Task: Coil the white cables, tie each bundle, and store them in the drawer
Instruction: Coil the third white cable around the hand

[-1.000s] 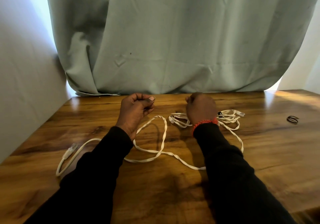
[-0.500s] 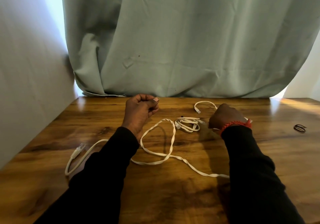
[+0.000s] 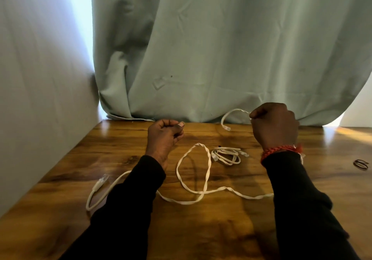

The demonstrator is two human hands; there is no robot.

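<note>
A long flat white cable (image 3: pixel 201 179) lies in loose loops on the wooden table (image 3: pixel 201 229). Its plug (image 3: pixel 100 181) rests at the left, and its other stretch runs under my right sleeve. My right hand (image 3: pixel 275 127) is raised above the table's back edge and pinches a white cable end (image 3: pixel 231 115), whose connector hangs down to the left. A small coiled white bundle (image 3: pixel 227 156) lies between my hands. My left hand (image 3: pixel 164 137) hovers with fingers curled and thumb on the index finger, and nothing shows in it.
A black elastic band (image 3: pixel 361 164) lies on the table at the far right. A grey-green curtain (image 3: pixel 221 58) hangs along the table's back edge. A pale wall (image 3: pixel 40 98) closes off the left side.
My right hand has risen from beside the small bundle and moved right, lifting a cable end off the table. My left hand has stayed put.
</note>
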